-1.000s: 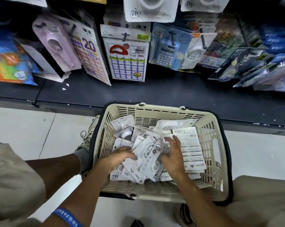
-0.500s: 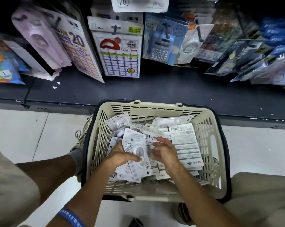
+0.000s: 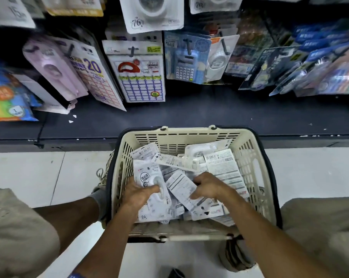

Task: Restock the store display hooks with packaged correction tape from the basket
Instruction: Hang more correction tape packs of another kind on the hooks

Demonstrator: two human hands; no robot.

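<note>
I see white carded correction tape packs (image 3: 175,163) heaped inside basket (image 3: 256,157). My left hand (image 3: 138,194) grips one pack (image 3: 149,177) near basket's left wall; right hand (image 3: 209,186) pinches another (image 3: 182,186) at centre.

This is a stationery aisle in a shop. Carded goods hang on display hooks (image 3: 132,51) above a dark base shelf (image 3: 209,115): sticker sheets (image 3: 138,77), a blue calculator (image 3: 184,63), correction tape (image 3: 152,12). A cream shopping basket (image 3: 254,169) of packaged stock sits on the pale tiled floor (image 3: 29,173).
</note>
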